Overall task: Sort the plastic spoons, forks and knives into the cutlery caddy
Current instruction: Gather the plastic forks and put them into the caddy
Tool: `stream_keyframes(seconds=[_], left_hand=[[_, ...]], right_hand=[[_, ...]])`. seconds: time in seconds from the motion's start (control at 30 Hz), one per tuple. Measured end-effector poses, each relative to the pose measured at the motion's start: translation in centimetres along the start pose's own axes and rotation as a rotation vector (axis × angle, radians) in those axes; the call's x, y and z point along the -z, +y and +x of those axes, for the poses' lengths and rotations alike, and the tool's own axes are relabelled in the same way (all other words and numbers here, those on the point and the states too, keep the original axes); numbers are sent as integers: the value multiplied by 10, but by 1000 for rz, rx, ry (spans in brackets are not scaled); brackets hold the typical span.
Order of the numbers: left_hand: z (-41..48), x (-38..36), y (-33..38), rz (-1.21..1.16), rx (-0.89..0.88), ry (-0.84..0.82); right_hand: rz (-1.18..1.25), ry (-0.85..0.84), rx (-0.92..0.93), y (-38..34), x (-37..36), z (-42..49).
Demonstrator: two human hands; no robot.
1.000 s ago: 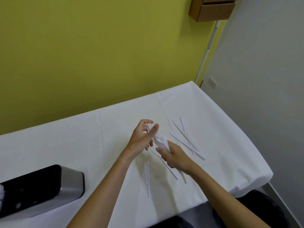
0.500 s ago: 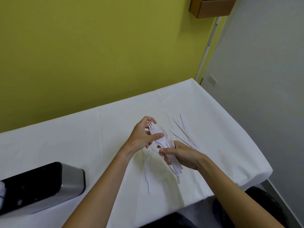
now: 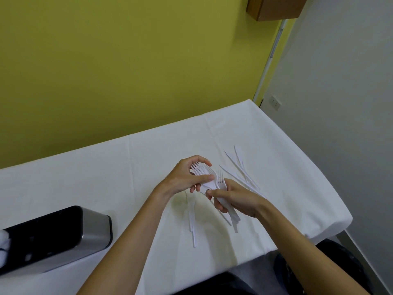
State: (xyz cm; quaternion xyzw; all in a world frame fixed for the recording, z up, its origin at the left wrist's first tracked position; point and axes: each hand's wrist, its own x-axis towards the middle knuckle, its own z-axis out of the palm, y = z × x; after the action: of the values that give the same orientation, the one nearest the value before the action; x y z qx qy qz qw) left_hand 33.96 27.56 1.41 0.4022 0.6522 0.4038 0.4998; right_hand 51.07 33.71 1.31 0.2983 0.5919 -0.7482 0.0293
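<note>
**Your white-clothed table [image 3: 80, 188] carried a caddy and loose plastic cutlery.**

The caddy [image 3: 93, 228], black on top with a steel side, sat at your left near the front edge and was partly cut off by the frame. Toward the right end, several knives [image 3: 239, 167] lay crossed over one another. Two thin white pieces [image 3: 192, 219] lay overlapped near the front middle, well apart from the caddy. You could not tell what kind they were.

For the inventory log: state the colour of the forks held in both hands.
White. The forks show best in the head view.
</note>
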Motion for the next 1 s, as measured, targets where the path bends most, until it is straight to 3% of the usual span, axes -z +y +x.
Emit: stream_keyframes(seconds=[0.3,0.43,0.57,0.63,0.77,0.83,0.93,1.0], left_hand=[[0,-4,1,-55,13,21],[2,-2,4,-32,17,98],[2,4,3,-73,32,154],[0,6,3,-107,41,154],[-5,8,0,-110,59,127],[-6,8,1,-98,58,103],[-7,6,3,-90,44,64],[-8,6,4,-84,35,46]], right_hand=[[13,-39,-91,1,5,1],[-118,13,-82,1,5,1],[-36,48,-21,3,5,-6],[-14,147,4,9,8,-7],[-154,573,-36,17,17,0],[-241,582,-141,14,24,2],[96,423,-201,8,33,2],[200,409,-179,5,35,0]])
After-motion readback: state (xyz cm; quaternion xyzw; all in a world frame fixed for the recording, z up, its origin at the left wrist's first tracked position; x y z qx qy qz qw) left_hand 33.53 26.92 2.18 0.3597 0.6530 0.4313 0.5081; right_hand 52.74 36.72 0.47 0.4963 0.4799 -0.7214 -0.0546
